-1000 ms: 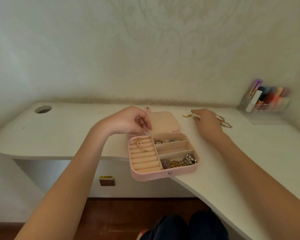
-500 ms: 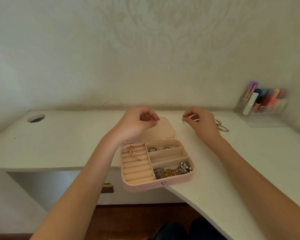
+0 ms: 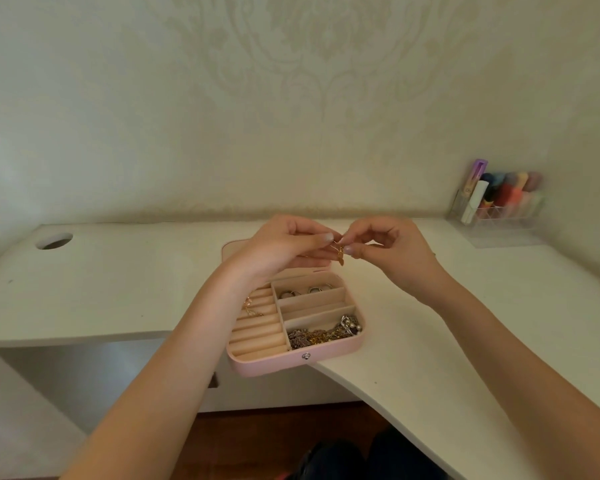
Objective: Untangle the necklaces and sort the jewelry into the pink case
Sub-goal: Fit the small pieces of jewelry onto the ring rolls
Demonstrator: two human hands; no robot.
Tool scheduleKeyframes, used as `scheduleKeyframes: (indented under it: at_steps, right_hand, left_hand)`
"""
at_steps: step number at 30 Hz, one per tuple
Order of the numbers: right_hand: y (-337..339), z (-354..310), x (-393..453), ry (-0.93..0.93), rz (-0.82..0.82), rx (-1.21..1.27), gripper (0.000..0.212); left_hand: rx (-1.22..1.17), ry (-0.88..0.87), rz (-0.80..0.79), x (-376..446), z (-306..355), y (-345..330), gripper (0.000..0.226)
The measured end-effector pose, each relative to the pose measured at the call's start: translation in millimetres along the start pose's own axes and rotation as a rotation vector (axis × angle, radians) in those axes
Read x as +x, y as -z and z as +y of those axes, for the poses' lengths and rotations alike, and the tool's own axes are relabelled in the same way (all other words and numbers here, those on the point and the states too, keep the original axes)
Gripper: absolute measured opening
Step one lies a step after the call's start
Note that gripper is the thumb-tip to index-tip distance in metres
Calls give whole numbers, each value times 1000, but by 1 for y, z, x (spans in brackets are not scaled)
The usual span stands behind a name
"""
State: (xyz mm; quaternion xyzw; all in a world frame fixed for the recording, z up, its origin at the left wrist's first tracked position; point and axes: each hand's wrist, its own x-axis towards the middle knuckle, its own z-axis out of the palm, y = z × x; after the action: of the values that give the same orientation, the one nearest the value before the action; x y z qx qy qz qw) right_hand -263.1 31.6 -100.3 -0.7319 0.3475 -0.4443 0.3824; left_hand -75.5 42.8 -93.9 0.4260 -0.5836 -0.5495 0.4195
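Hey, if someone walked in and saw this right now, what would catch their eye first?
Probably the two hands meeting above the desk, the left hand and right hand both pinching a small gold piece of jewelry between them. Just below sits the open pink case at the desk's front edge, with rings in a back compartment and a tangle of chains in the front right one.

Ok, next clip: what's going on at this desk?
A person is working on a small gold jewelry piece, pinched between the left hand and the right hand above the open pink case. The case sits at the edge of the white desk. It already holds rings in its far compartment, a tangle of chains in the near one, and a gold piece on the ring rolls.
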Motion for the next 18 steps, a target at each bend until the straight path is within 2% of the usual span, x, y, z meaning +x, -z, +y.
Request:
scheduleKeyframes:
  at_steps: [7,10,13,16,18]
  right_hand:
    - [-1,-5,-6,-52,4,63,17]
    - [-5,-7,-9,-192,-16,269,5]
    - [-12,-11,-10,-347,-7,483,17]
    - [-20,-13,-12,-363,-29,401,32]
    - [-25,-12,-13,-353,-36,290,26]
  left_hand:
    - [-8,-3,63,-6,6,-7,10]
    - [59,-45,120,-7,8,-8,9]
    - [191,-104,141,-11,12,-7,10]
    - [238,-126,173,-18,15,-2,10]
    - [245,-127,188,-25,17,6,10]
